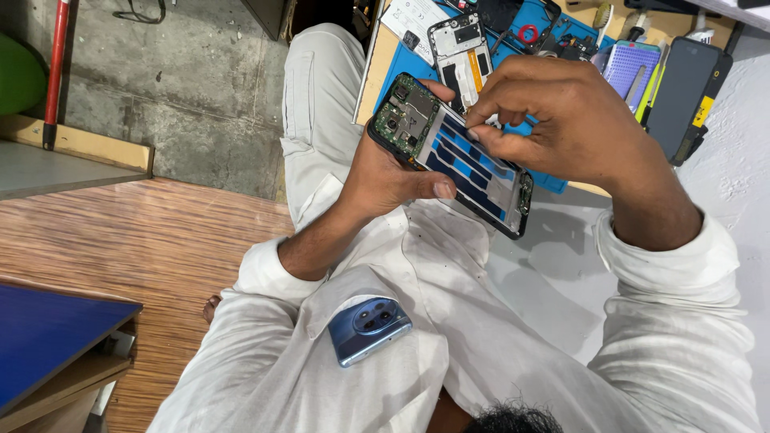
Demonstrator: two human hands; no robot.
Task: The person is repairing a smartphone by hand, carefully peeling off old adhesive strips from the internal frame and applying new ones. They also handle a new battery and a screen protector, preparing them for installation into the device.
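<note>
Head view is showing the left hand [385, 180] cradling an opened phone [449, 152] by its edges while the right hand [561, 120] is pinching at its blue inner panel; it is looking light, rigid, fragile, best held by the frame.

Seen from above, the left hand [385, 172] cradles an opened phone [451, 152] while the right hand [561, 120] pinches at its exposed blue interior above a blue mat [553, 183].
</note>
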